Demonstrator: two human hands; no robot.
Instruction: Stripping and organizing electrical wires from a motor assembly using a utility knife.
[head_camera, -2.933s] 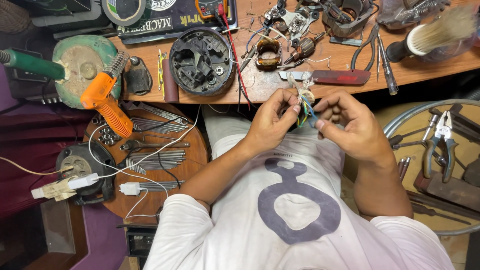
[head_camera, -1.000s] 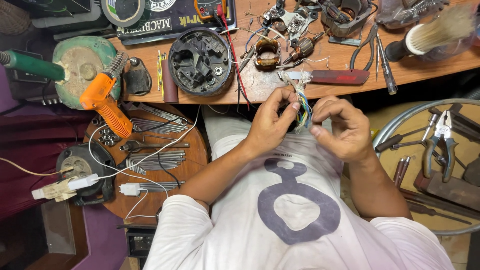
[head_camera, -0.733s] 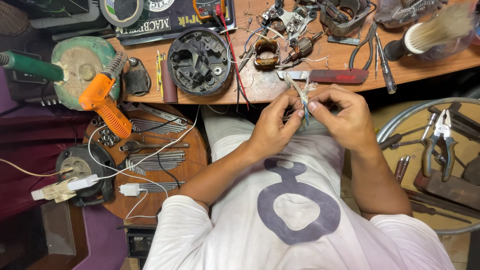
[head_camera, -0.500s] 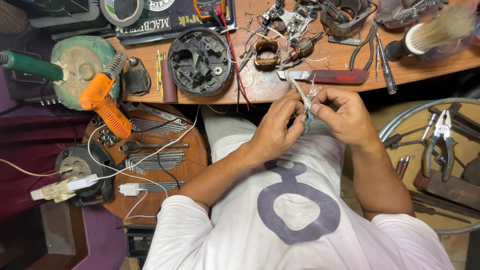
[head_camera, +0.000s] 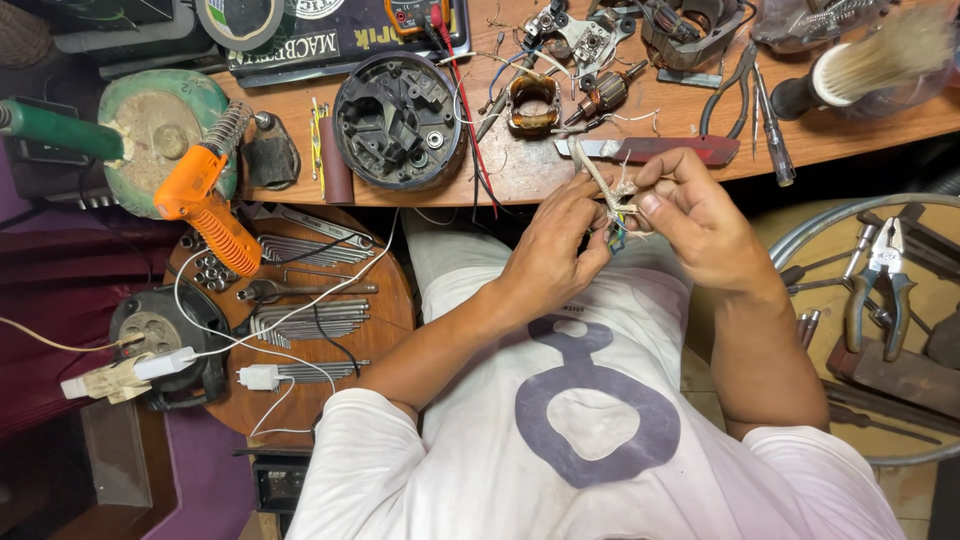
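Left hand (head_camera: 550, 250) and right hand (head_camera: 700, 220) pinch a small wire bundle (head_camera: 615, 205) between their fingertips, above the lap. Just beyond lies a red-handled knife (head_camera: 650, 150); farther left, a black motor housing (head_camera: 398, 120) on the wooden bench (head_camera: 520, 175). Pliers (head_camera: 885, 270) lie right.

White short-sleeved T-shirt (head_camera: 600, 440), large dark grey-purple looped figure printed on chest. Sleeves end above elbows. Forearms bare. Left hand (head_camera: 553, 258), right hand (head_camera: 703, 222): no gloves, rings, watch visible.

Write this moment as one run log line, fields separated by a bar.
left hand: pinches wire bundle | right hand: pinches same bundle | place: above lap, before wooden bench
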